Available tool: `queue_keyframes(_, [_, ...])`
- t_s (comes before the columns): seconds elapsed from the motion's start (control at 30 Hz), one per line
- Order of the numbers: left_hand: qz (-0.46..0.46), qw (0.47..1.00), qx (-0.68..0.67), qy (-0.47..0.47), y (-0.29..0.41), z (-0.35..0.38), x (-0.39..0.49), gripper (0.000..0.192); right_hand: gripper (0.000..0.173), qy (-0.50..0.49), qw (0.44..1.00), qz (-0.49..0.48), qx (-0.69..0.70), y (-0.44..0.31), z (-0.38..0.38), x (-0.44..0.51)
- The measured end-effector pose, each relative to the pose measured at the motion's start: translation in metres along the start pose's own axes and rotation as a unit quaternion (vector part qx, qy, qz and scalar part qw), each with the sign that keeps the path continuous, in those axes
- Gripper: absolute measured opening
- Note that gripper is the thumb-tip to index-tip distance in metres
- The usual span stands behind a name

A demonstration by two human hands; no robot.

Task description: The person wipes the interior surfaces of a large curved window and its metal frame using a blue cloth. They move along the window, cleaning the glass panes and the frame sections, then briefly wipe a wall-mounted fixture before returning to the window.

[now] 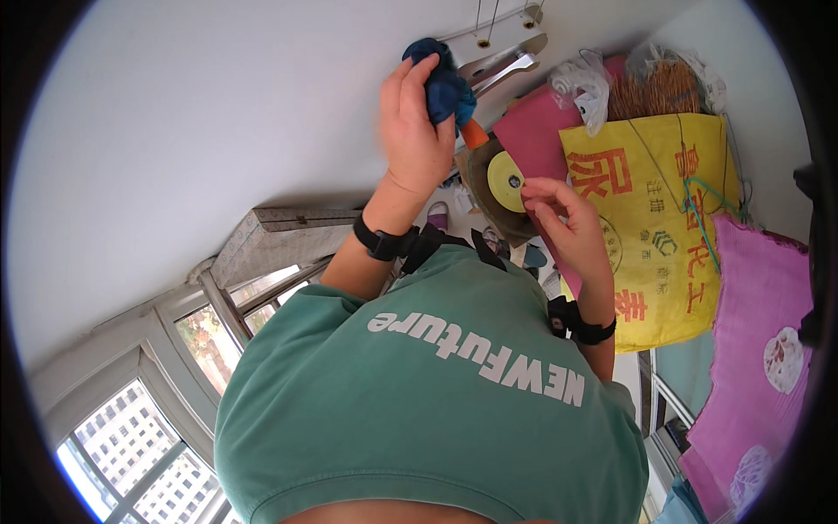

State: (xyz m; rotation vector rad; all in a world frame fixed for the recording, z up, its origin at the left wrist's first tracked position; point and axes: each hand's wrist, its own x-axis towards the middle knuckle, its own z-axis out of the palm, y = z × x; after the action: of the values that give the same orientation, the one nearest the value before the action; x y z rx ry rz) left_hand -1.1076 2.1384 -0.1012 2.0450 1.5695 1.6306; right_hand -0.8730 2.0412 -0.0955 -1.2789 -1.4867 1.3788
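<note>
My left hand is raised and grips a bunched dark blue and teal cloth. The cloth sits against the end of a white and silver metal fitting with thin wires at the top. An orange piece shows just under the cloth; what it belongs to cannot be made out. My right hand hangs lower, its fingers loosely bent and apart, with nothing visible in them. Behind its fingertips are a pink sheet and a round pale yellow object.
A yellow woven sack with printed writing lies at the right. Above it are clear plastic bags and brown bristle bundles. Pink-purple fabric hangs lower right. At the left are a patterned box-like panel and a window.
</note>
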Motion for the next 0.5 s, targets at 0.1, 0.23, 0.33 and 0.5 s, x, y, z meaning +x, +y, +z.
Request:
queue_keyframes(0.1, [-0.028, 0.998, -0.048, 0.022, 0.006, 0.01, -0.005, 0.051, 0.027, 0.005, 1.0, 0.008, -0.002, 0.002, 0.0, -0.002])
queue_keyframes(0.23, [-0.133, 0.984, -0.115, 0.04, 0.006, 0.01, -0.017, 0.042, 0.028, 0.016, 0.999, 0.009, -0.026, 0.003, -0.004, -0.007])
queue_keyframes(0.33, [-0.219, 0.958, -0.184, 0.016, 0.004, -0.003, -0.021, 0.042, 0.029, 0.032, 0.999, 0.013, -0.026, 0.005, -0.009, -0.012])
queue_keyframes(0.5, [-0.009, 0.999, -0.021, -0.045, 0.002, -0.001, -0.016, 0.054, 0.029, 0.047, 0.998, 0.003, -0.029, 0.009, -0.011, -0.014])
